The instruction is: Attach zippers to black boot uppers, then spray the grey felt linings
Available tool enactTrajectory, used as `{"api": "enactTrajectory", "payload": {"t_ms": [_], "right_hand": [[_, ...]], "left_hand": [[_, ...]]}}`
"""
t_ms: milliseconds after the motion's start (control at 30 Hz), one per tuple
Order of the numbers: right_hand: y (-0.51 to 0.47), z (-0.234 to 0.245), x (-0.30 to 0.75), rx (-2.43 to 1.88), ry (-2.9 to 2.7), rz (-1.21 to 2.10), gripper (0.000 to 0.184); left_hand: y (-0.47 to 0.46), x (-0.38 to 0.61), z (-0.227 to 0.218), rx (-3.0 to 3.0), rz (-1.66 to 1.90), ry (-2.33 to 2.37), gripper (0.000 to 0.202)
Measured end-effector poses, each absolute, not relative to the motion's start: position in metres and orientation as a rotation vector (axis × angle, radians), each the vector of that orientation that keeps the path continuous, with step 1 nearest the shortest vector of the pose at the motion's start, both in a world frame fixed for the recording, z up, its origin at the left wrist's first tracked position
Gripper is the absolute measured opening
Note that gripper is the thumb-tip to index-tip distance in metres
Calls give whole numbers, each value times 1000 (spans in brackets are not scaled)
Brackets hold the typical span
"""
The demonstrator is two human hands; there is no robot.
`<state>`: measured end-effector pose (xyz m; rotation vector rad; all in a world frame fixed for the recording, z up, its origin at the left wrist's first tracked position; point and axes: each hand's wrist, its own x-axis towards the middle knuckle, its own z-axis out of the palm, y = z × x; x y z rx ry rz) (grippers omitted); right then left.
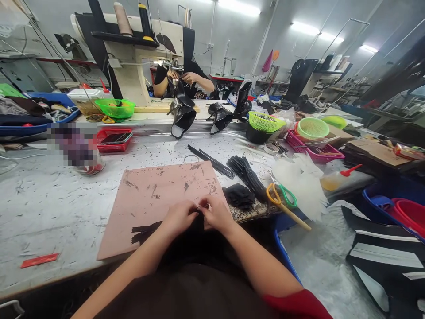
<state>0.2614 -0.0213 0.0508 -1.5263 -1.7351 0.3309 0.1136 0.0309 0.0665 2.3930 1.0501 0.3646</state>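
Observation:
My left hand (182,216) and my right hand (215,213) meet at the near edge of a pinkish-brown board (166,186). Thumbs and fingertips are pinched together on a small dark piece, which looks like part of a black zipper (198,209); most of it is hidden by the fingers and the dark clothing below. More black zippers (141,232) lie on the board beside my left forearm, their tape ends pointing left. To the right of my right hand sit a heap of black pieces (239,196) and a bundle of black zippers (247,175).
Scissors with orange and green handles (281,195) lie at right, by a wooden handle (295,216). A red tray (114,141), black high-heeled boots (183,119) and a green basket (265,122) stand farther back. Across the table, a person works at a sewing machine (142,62).

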Motion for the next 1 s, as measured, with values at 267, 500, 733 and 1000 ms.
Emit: {"api": "enactTrajectory", "payload": {"t_ms": [267, 500, 733, 1000], "right_hand": [[-20, 58, 261, -1529, -2037, -204, 7], [-22, 54, 258, -1455, -2035, -112, 17], [-17, 41, 253, -1392, -1477, 458, 10], [-59, 61, 296, -1441, -1159, 765, 28]], "left_hand": [[29, 116, 63, 2376, 476, 1038, 16], [30, 117, 63, 2305, 442, 1049, 17], [35, 115, 59, 2211, 393, 1017, 14], [30, 107, 72, 2291, 310, 959, 19]]}}
